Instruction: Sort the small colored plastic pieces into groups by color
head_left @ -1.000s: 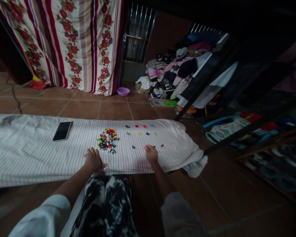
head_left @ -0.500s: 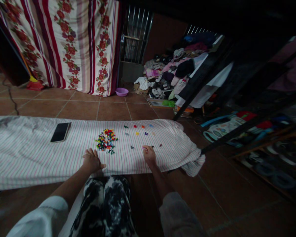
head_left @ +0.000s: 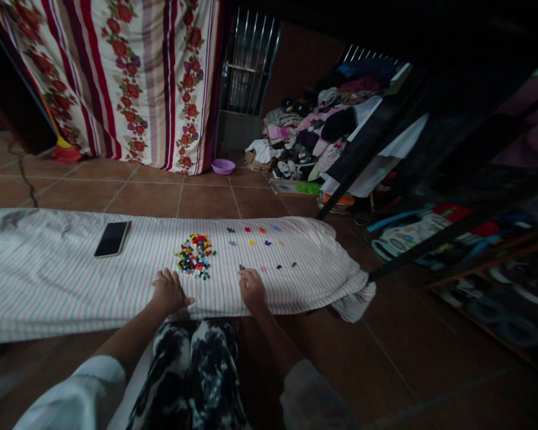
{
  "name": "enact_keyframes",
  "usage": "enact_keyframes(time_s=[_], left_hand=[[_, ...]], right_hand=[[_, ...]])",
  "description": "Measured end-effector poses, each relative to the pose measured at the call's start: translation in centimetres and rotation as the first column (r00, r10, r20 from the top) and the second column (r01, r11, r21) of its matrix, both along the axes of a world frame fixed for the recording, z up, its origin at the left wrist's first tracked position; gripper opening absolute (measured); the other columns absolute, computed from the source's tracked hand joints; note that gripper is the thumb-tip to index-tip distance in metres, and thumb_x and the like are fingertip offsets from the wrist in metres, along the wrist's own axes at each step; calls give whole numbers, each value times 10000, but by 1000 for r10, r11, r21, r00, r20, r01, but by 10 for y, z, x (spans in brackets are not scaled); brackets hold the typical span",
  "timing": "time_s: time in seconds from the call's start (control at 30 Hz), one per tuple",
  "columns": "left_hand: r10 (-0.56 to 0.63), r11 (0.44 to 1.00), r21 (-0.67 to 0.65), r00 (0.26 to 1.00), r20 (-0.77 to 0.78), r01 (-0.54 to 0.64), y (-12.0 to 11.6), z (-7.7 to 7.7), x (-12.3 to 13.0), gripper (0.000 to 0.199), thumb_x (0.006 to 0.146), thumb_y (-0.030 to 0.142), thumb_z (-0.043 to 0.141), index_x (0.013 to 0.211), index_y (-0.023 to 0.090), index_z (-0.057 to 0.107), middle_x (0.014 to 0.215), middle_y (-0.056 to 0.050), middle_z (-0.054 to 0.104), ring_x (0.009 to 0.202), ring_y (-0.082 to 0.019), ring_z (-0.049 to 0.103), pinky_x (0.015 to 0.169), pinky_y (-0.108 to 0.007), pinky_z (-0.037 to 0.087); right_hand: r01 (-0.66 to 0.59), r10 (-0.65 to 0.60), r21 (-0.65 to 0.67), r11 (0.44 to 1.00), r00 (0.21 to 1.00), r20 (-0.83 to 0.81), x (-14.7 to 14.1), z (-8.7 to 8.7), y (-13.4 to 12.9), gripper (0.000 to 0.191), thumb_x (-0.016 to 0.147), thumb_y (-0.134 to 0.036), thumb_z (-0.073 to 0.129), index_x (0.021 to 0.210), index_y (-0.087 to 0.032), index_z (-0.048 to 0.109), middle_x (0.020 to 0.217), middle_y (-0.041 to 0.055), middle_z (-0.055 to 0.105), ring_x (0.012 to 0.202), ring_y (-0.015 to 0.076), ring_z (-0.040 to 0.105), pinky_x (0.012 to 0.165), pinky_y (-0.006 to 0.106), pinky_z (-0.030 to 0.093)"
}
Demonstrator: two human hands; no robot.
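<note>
On the striped cloth [head_left: 134, 292] lies a mixed heap of small coloured pieces [head_left: 195, 257], too small to name exactly. My left hand [head_left: 169, 291] rests flat near the heap's lower left, fingers spread and holding nothing. To the right, little groups sorted by colour lie in rows, among them a yellow group [head_left: 251, 242], a purple group [head_left: 268, 243] and a pink group [head_left: 262, 269]. My right hand [head_left: 252, 289] is closed with its fingertips at a dark grey group [head_left: 241, 267]. Whether a piece sits between those fingers is too small to make out.
A black phone [head_left: 112, 239] lies on the cloth at the left. Beyond are a purple basin [head_left: 223, 166], a floral curtain [head_left: 130, 83] and a pile of clothes [head_left: 314, 128]. A dark slanting post [head_left: 347, 188] stands past the cloth's right end.
My right hand has moved left from the pink group to the dark grey group, uncovering the pink pieces. The left hand stays flat in place. The view has shifted slightly.
</note>
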State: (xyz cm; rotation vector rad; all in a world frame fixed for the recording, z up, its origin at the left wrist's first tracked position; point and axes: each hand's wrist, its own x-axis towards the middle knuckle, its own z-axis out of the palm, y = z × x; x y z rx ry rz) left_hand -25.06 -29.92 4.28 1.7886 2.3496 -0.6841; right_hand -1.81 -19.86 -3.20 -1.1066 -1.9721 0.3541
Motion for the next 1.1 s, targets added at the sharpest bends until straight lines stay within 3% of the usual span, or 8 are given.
enact_keyframes(time_s=[0.23,0.73,1.1], left_hand=[[-2,1000,-7,999,-36,2,1,-3,0,993,800,702,354,1416,-70,250,1446,-393,238,1314,-533,303,889,-523,404],[27,1000,0,1000,-3,-27,3,-4,1,982,811,688,358,1420,-71,234,1454,-389,205,1334,-528,269,921,-551,384],[38,999,-30,999,2,-38,4,-3,0,990,806,706,338,1432,-52,221,1469,-376,188,1340,-524,262,930,-543,373]], right_hand=[[-123,127,-93,988,991,38,-29,1,-4,282,829,-116,435,978,-199,659,967,65,628,949,175,582,887,305,474],[-203,247,-218,955,948,201,-88,14,2,238,877,-160,495,1002,-237,683,967,31,635,916,149,592,844,253,458],[-260,342,-228,938,794,503,-105,36,2,276,927,-188,434,1001,-249,693,952,48,614,973,171,535,854,263,415]])
